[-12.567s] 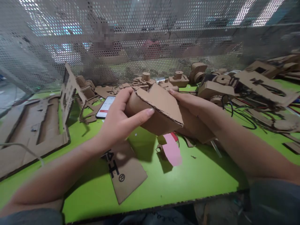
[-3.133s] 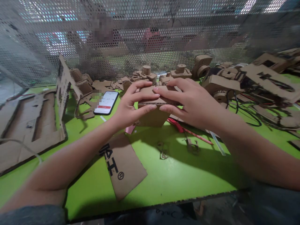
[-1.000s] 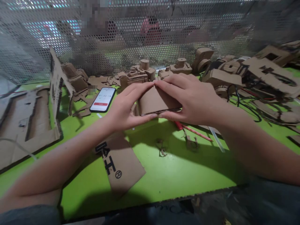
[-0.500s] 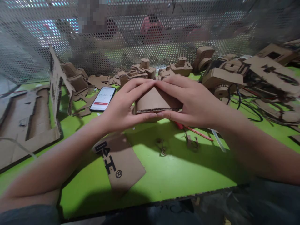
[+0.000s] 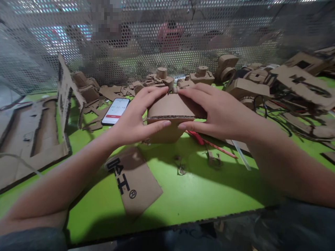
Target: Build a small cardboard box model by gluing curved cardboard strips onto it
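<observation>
A folded brown cardboard piece (image 5: 170, 111) is held over the green table (image 5: 204, 195), in the middle of the view. My left hand (image 5: 136, 116) grips its left side, thumb on the front face and fingers curled over the top. My right hand (image 5: 218, 111) grips the right side the same way, with the thumb under the front edge. The cardboard's top panel slopes up and away from me, and its lower part rests near the table.
A flat printed cardboard sheet (image 5: 133, 183) lies near the front edge. A phone (image 5: 115, 111) lies at the left. A red pencil (image 5: 209, 142), small scraps, cardboard models (image 5: 161, 77) and black cables (image 5: 277, 118) crowd the back and right. A perforated metal screen (image 5: 167, 38) stands behind, with people beyond it.
Both hands stayed on the cardboard piece and pressed its top panel; the fingertips that met over the top have moved slightly apart, and the front face now shows more.
</observation>
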{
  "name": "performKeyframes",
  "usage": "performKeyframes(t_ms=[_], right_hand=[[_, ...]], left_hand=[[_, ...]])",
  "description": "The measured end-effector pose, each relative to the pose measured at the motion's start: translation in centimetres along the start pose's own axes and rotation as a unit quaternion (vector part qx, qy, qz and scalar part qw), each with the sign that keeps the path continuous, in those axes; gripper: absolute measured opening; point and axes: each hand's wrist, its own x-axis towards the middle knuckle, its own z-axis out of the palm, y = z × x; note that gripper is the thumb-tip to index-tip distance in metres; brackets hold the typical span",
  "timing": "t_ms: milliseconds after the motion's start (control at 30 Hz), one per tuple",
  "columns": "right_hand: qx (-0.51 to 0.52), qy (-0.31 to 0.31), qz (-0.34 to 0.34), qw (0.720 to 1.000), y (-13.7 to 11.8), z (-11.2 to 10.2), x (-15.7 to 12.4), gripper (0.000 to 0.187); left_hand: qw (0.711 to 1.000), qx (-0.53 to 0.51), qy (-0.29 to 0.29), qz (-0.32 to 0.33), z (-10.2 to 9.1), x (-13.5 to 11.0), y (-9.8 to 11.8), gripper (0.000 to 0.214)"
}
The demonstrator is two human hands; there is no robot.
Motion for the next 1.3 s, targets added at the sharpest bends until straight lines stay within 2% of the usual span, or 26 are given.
performKeyframes(t_ms=[167, 333, 467, 633, 933, 1133, 1300], right_hand=[[0.009, 0.012, -0.001, 1.0, -0.2, 0.4, 0.1, 0.067], [0.023, -0.013, 0.014, 1.0, -0.4, 0.3, 0.4, 0.072], [0.027, -0.025, 0.013, 0.999, 0.0, 0.1, 0.4, 0.075], [0.024, -0.039, -0.009, 0.999, 0.2, -0.4, 0.2, 0.064], [-0.011, 0.004, -0.05, 0.999, -0.8, 0.3, 0.3, 0.054], [-0.02, 0.015, -0.058, 0.998, -0.9, 0.3, 0.3, 0.052], [-0.024, -0.001, -0.054, 0.998, -0.9, 0.0, 0.3, 0.051]], left_hand=[[1.0, 0.017, 0.006, -0.011, 0.2, 0.0, 0.0, 0.076], [0.999, 0.006, 0.013, -0.036, 0.2, 0.2, 0.2, 0.074], [0.999, -0.031, 0.026, -0.032, 0.4, 0.0, 0.0, 0.065], [0.998, -0.059, 0.035, -0.011, 1.4, -0.5, -0.8, 0.05], [0.97, -0.182, 0.159, 0.006, 3.8, -1.0, -0.5, 0.025], [0.963, -0.205, 0.173, -0.014, 3.9, -0.8, -0.3, 0.022], [0.96, -0.223, 0.168, -0.016, 3.8, -0.6, -0.3, 0.022]])
